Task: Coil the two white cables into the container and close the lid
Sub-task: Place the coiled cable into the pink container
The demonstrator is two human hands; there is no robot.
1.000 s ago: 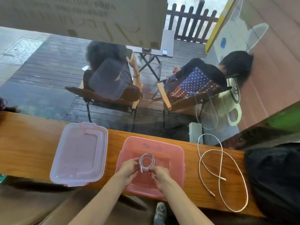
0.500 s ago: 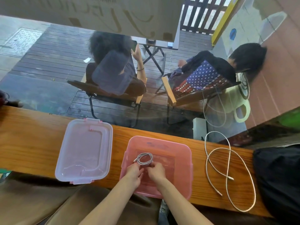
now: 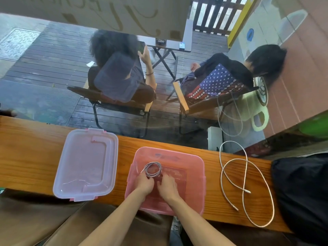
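On a long wooden counter (image 3: 32, 157) set against a window sit one pink container (image 3: 195, 176), one clear lid (image 3: 85, 166) and two white cables. One cable (image 3: 153, 169) is wound into a small round coil lying flat inside the container, toward its far left part. The other cable (image 3: 245, 180) lies loose on the counter just right of the container, in big crossing loops whose long axis runs away from the viewer, both plug ends pointing toward the near right. The lid lies flat to the container's left, apart from it, long side running away from the viewer. Both hands reach into the container: the left hand (image 3: 144, 183) has curled fingers pinching the coil's near edge; the right hand (image 3: 167, 185) rests beside it, fingers bent down, touching near the coil, though whether it grips is unclear. Beyond the glass, two people sit on chairs on dark decking.
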